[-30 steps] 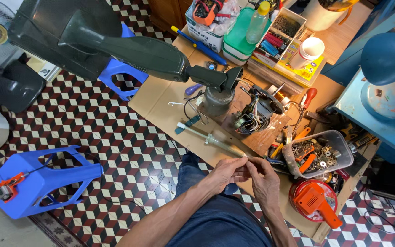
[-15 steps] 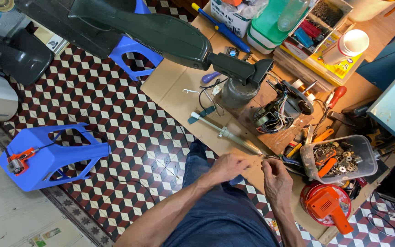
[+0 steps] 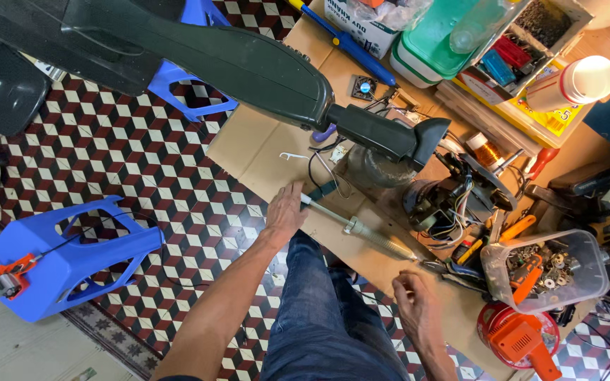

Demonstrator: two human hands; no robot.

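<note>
Soldering iron lies on the cardboard-covered tabletop, beside the opened motor. Hands that met over the lap a moment ago have parted: the left hand now closes on the iron's handle end, and the right hand hangs loosely curled at the tabletop's edge, empty as far as I can tell.

A low workbench covered with brown cardboard carries the clutter, and it stands on a floor of red, black and white cube-pattern tiles. On the cardboard lie a long metal soldering tool, a blue-handled screwdriver, a clear plastic tub of screws and small parts, a green-lidded box and a dismantled motor with loose wires. On the floor sit an overturned blue plastic stool and, by the bench's corner, an orange power tool.
</note>
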